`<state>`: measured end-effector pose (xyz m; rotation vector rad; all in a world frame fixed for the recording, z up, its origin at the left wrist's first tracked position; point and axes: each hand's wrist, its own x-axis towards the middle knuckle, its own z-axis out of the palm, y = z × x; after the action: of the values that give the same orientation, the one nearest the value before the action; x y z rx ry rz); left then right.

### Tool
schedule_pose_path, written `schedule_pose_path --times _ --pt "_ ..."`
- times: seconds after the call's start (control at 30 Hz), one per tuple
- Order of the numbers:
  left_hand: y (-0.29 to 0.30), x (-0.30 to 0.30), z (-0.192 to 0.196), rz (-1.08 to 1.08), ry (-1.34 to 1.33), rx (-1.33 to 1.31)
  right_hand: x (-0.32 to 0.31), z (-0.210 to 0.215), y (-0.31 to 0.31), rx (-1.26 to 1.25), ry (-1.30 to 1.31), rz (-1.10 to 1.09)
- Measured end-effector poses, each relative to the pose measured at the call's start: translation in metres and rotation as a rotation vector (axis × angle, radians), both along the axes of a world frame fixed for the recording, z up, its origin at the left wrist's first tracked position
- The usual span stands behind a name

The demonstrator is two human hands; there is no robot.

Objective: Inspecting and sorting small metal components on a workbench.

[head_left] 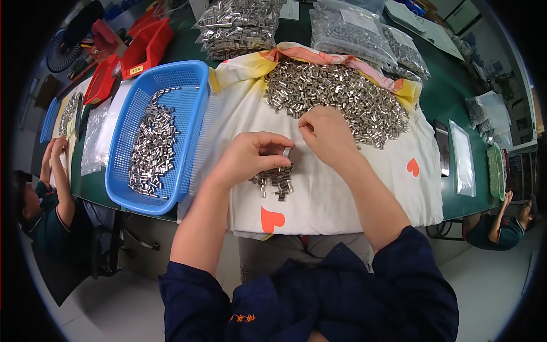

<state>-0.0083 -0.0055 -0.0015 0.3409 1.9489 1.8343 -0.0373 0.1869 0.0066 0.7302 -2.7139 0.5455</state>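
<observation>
My left hand (250, 158) is closed in a pinch just above the cloth, with a small silvery metal sleeve (286, 151) between thumb and fingertips. Under and beside it lies a small cluster of short metal sleeves (279, 183). At the near edge of a large heap of the same sleeves (342, 94) is my right hand (326, 135), its fingers curled together. Whatever those fingers hold, if anything, is hidden. Both hands are over a white cloth (325, 199) with red hearts and a yellow and pink border.
Left of the cloth stands a blue plastic basket (196, 122) partly filled with metal sleeves. Bags of metal parts (239, 25) and more clear bags (353, 31) line the back. Red bins (151, 45) stand back left. Other people sit at far left (54, 211) and far right (501, 228).
</observation>
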Motion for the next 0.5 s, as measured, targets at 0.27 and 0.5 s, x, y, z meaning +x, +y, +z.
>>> schedule_pose_path --times 0.27,0.5 --pt "-0.004 -0.003 -0.004 0.175 -0.157 0.323 0.012 0.022 -0.007 -0.531 -0.509 0.091" --pt "-0.006 -0.003 -0.004 0.185 -0.086 0.299 0.016 0.025 -0.014 -0.616 -0.569 0.103"
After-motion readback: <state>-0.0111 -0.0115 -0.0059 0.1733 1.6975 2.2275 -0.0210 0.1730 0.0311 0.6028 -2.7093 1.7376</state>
